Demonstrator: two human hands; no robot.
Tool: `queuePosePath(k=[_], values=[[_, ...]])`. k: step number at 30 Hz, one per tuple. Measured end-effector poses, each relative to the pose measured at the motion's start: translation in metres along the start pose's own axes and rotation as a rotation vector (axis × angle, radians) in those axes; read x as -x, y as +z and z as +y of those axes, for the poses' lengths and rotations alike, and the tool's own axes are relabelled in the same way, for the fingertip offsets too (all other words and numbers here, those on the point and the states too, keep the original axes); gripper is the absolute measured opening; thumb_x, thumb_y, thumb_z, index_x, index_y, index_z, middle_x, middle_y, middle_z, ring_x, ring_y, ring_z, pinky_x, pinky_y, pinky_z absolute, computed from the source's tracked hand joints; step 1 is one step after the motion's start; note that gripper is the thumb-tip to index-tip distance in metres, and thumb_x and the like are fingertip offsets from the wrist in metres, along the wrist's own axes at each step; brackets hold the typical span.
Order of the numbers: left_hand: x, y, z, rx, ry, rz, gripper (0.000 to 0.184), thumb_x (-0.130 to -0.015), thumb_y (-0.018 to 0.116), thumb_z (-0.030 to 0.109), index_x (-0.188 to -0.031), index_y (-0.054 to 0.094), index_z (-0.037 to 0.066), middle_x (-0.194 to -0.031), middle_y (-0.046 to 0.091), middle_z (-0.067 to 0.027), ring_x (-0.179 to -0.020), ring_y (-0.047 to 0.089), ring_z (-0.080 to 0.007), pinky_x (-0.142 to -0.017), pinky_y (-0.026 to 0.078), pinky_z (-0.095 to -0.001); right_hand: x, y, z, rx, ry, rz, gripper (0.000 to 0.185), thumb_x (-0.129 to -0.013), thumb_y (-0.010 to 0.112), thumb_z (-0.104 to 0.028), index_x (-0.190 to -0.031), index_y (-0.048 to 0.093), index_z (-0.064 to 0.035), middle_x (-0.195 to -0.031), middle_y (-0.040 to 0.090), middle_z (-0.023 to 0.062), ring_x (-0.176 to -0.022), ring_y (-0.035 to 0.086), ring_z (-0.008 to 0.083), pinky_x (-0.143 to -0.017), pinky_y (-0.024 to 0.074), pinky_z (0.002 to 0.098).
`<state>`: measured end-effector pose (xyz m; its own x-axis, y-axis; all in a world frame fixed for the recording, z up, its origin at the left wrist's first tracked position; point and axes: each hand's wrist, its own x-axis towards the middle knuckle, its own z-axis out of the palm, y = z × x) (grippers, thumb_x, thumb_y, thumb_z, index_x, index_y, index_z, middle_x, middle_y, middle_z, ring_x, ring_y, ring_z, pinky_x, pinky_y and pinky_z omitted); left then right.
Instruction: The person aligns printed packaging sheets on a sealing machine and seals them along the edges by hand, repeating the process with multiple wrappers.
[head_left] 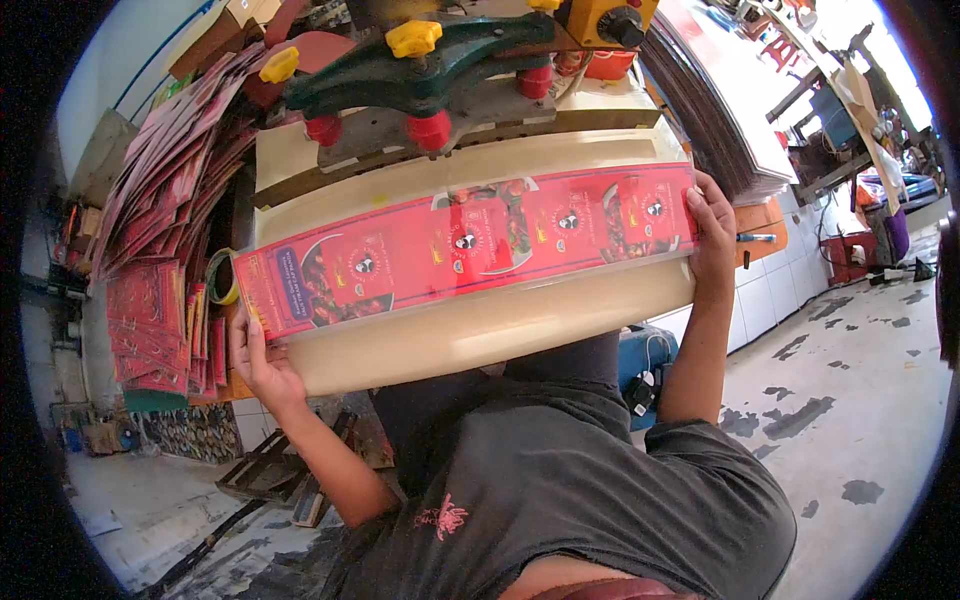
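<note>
A long red printed sheet [400,262] with food pictures and a shiny clear cover stretches across the middle of the head view, tilted up to the right. My left hand [268,362] grips its left end, thumb on top. At the right end, my right hand [712,222] has its fingers wrapped round the edge. Below the sheet lies a broad cream board [480,345] with a curved front edge. Just beyond is a press with a dark green metal frame [425,75], yellow knobs [414,39] and red feet [429,131].
Piles of red printed sheets [180,160] and smaller red packs [150,320] stand at the left, beside a yellow tape roll [222,276]. A tall stack of boards [720,110] is at the right. A blue box with a charger [645,375] sits below the work surface.
</note>
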<state>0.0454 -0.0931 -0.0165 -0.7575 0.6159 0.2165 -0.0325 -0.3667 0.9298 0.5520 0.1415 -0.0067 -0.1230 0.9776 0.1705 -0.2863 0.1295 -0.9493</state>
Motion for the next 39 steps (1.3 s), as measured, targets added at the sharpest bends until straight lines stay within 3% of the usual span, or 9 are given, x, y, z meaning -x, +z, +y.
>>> queuePosePath(k=[4,6,9,15,21,24,26,29,39], values=[[-0.003,-0.017,-0.008,-0.007,-0.032,-0.073,0.036,-0.101,0.061,0.018,-0.131,0.057,-0.003,-0.123,0.067,-0.0118,-0.105,0.067,-0.0174,-0.088,0.056,-0.0310,-0.001,0.000,0.002,0.031,0.000,0.018,0.041,-0.097,0.066,-0.018,-0.131,0.057,0.0038,-0.119,0.068,0.0141,-0.104,0.068,0.0149,-0.090,0.0544,0.0275],[0.000,-0.006,-0.006,-0.106,-0.020,0.024,0.037,-0.101,0.061,0.019,-0.132,0.057,-0.001,-0.110,0.070,-0.0049,-0.085,0.065,-0.0066,-0.067,0.049,-0.0200,-0.001,0.004,0.002,0.032,0.002,0.018,0.040,-0.098,0.065,-0.016,-0.132,0.057,0.0039,-0.119,0.069,0.0144,-0.104,0.068,0.0150,-0.090,0.0548,0.0274],[0.002,0.005,-0.003,-0.123,-0.008,0.070,0.036,-0.100,0.063,0.016,-0.132,0.058,0.000,-0.107,0.070,-0.0022,-0.079,0.061,-0.0037,-0.062,0.043,-0.0184,0.003,0.018,-0.001,0.053,-0.078,0.079,0.039,-0.099,0.064,-0.013,-0.133,0.056,0.0032,-0.109,0.072,0.0127,-0.097,0.069,0.0127,-0.085,0.0558,0.0256],[-0.002,0.019,0.008,-0.259,-0.052,0.021,0.042,-0.097,0.069,0.010,-0.137,0.056,0.001,-0.097,0.067,0.0018,-0.074,0.055,-0.0014,-0.059,0.038,-0.0178,0.008,0.027,-0.004,0.631,-0.163,0.250,0.027,-0.096,0.070,-0.017,-0.121,0.065,-0.0063,-0.060,0.056,-0.0021,-0.059,0.048,0.0020,-0.054,0.0344,0.0227],[-0.036,0.010,0.022,-0.916,0.000,-0.265,0.046,-0.097,0.071,0.021,-0.139,0.061,0.006,-0.075,0.045,0.0063,-0.068,0.042,-0.0054,-0.063,0.036,-0.0226,-0.003,0.025,-0.017,1.033,-0.037,0.101,0.024,-0.095,0.068,-0.022,-0.114,0.072,-0.0074,-0.065,0.062,0.0069,-0.059,0.056,0.0123,-0.059,0.0439,0.0302],[-0.053,0.013,0.013,-1.062,-0.029,-0.374,0.045,-0.100,0.066,0.028,-0.140,0.062,0.008,-0.080,0.056,-0.0001,-0.075,0.049,-0.0106,-0.072,0.042,-0.0256,-0.016,0.023,-0.016,1.090,-0.016,0.001,0.029,-0.098,0.064,-0.025,-0.120,0.071,-0.0090,-0.076,0.070,0.0138,-0.067,0.065,0.0216,-0.066,0.0495,0.0358],[-0.059,0.024,0.008,-1.128,0.044,-0.364,0.045,-0.104,0.059,0.031,-0.141,0.060,0.007,-0.100,0.071,-0.0128,-0.090,0.063,-0.0193,-0.085,0.048,-0.0305,-0.027,0.021,-0.009,1.107,-0.027,-0.051,0.031,-0.099,0.062,-0.028,-0.122,0.071,-0.0104,-0.083,0.073,0.0175,-0.072,0.070,0.0274,-0.069,0.0521,0.0391],[-0.069,0.036,0.004,-1.214,0.123,-0.374,0.042,-0.106,0.053,0.030,-0.139,0.061,0.005,-0.126,0.069,-0.0205,-0.113,0.067,-0.0278,-0.098,0.047,-0.0348,-0.037,0.024,0.008,1.376,-0.303,-0.033,0.032,-0.100,0.059,-0.033,-0.124,0.071,-0.0161,-0.092,0.074,0.0184,-0.081,0.072,0.0344,-0.072,0.0536,0.0436],[-0.070,0.049,-0.004,-1.244,0.089,-0.294,0.039,-0.106,0.052,0.027,-0.132,0.065,0.000,-0.126,0.069,-0.0216,-0.117,0.067,-0.0289,-0.097,0.050,-0.0367,-0.046,0.026,0.020,1.498,-0.287,0.058,0.029,-0.101,0.056,-0.037,-0.121,0.072,-0.0239,-0.085,0.072,0.0147,-0.076,0.070,0.0354,-0.066,0.0525,0.0478]])
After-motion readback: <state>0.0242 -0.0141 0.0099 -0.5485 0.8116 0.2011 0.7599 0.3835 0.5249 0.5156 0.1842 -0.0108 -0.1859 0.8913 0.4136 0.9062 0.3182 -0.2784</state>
